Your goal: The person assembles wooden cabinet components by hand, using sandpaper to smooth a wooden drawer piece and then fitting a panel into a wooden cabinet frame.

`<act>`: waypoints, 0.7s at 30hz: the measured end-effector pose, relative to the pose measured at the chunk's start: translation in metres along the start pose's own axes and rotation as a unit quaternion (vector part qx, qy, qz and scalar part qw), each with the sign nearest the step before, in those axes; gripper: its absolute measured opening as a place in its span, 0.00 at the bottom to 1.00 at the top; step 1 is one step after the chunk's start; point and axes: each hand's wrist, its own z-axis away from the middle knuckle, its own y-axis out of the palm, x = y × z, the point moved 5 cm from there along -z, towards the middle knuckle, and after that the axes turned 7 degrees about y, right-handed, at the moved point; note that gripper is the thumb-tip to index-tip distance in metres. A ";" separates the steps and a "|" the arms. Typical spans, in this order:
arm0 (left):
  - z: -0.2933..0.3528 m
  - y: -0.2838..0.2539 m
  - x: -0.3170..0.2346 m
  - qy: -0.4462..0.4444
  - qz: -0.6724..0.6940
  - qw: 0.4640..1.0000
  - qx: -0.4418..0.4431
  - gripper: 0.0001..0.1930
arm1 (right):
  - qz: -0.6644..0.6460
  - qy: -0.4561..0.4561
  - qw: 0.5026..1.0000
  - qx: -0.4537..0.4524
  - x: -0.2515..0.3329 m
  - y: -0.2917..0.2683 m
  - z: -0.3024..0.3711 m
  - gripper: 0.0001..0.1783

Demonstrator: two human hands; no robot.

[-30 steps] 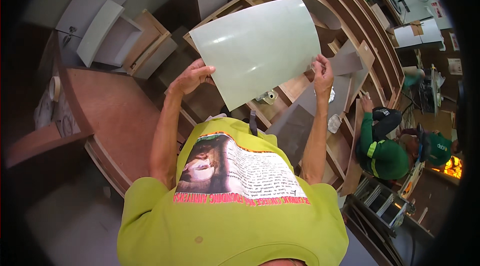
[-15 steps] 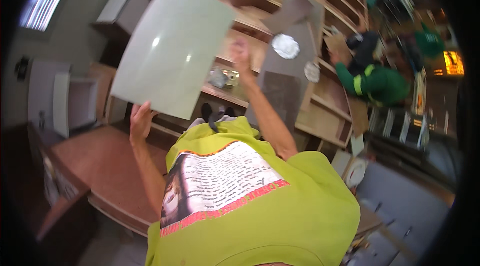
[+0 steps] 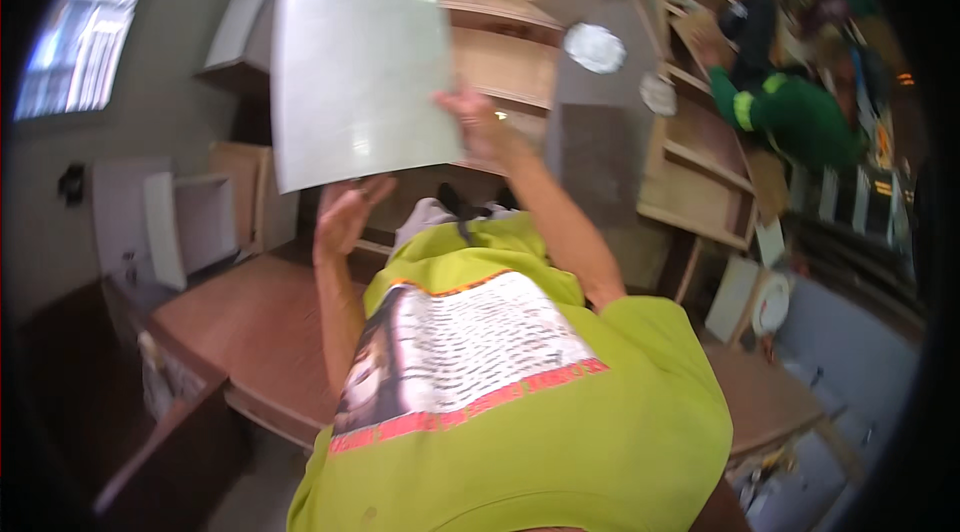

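Note:
A glossy pale grey-white sheet, slightly bowed, is held up in front of me at the upper left. My right hand grips its right edge low down, with the thumb side at the face and the other fingers partly hidden. Just under the bottom edge, my left hand has its fingers stretched apart, the tips at or very close to that edge. Whether those tips touch the sheet I cannot tell.
Wooden frames with compartments lie beyond the sheet. A grey panel bears a crumpled white piece. A brown tabletop is at lower left. A co-worker in green bends over the frames at right.
The sheet has turned more upright. My right hand, apart from it before, now grips its right edge. My left hand has left the lower-left corner and moved right along the bottom edge, fingers opened.

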 end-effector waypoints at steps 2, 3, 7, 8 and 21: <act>-0.009 -0.003 -0.006 -0.021 0.018 0.998 0.054 0.28 | 0.020 -0.007 1.000 0.015 0.019 -0.005 -0.001 0.24; -0.009 -0.023 -0.003 -0.028 0.063 0.997 0.026 0.28 | 0.031 -0.005 0.999 0.011 0.027 -0.009 0.004 0.25; -0.028 -0.061 -0.018 -0.005 0.278 0.958 -0.072 0.32 | 0.131 0.026 0.990 -0.042 0.030 -0.035 -0.008 0.25; -0.033 -0.080 -0.020 -0.008 0.331 0.941 -0.072 0.33 | 0.139 0.060 0.988 -0.043 0.027 -0.035 -0.015 0.25; -0.065 -0.215 -0.057 -0.216 -0.057 0.971 0.080 0.34 | 0.070 0.024 0.996 -0.054 -0.031 0.014 -0.042 0.29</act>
